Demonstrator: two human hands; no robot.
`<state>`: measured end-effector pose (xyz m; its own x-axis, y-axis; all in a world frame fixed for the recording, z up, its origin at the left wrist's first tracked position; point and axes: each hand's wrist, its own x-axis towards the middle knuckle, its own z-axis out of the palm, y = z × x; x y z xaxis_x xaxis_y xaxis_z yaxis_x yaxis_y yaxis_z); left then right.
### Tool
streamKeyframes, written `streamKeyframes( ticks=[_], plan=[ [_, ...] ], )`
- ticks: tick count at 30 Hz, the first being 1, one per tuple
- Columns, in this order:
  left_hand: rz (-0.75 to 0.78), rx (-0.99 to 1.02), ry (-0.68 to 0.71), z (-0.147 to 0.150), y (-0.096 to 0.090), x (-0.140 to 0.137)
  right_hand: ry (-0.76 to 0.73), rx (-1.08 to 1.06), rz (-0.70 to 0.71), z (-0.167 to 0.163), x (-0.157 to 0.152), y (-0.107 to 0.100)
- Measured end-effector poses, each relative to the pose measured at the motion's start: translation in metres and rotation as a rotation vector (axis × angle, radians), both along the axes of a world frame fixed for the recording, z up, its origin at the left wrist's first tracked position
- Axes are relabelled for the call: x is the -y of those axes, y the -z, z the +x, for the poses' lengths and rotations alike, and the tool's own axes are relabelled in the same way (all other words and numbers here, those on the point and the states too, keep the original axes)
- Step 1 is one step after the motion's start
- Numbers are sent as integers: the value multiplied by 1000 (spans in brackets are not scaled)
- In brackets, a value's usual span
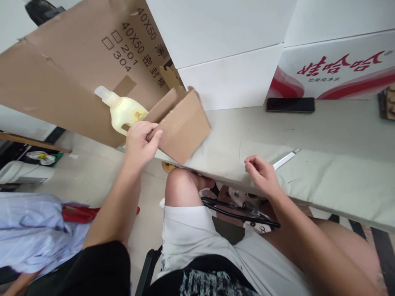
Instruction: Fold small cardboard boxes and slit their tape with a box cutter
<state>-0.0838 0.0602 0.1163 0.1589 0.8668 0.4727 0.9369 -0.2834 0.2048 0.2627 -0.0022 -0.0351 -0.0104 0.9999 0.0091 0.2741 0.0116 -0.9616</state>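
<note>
My left hand [142, 142] is closed on the near edge of a small brown cardboard box [185, 127], thumb outside. The box tilts over the front edge of the table. Just behind that hand stands a pale yellow bottle [123, 111] with a whitish cap, partly hidden by the hand and box. Above the table's front edge, my right hand [262, 172] has its fingers curled in, and nothing shows in them. A white utility knife [285, 160] lies on the table beside it, its near end hidden by the hand.
A large printed carton [77, 53] stands at the left. White boxes [228, 53] and a red-lettered carton [339, 74] line the table's back. A dark phone [290, 105] leans there. Someone in a light blue shirt [40, 230] is at lower left, near a white bucket [26, 172].
</note>
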Motion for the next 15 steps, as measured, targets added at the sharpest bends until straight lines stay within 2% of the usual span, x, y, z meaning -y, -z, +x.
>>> streamKeyframes(
  ticks=[4,7,11,15],
  plan=[
    [5,135,267,35,30,-9,219,-58,211,24,-17,-28],
    [-9,250,352,69,55,-20,353,-28,382,45,-32,-49],
    [-67,313,429,103,73,-26,342,72,470,64,-39,-63],
    [-98,362,452,116,74,-26,278,114,501,71,-35,-58]
  ],
)
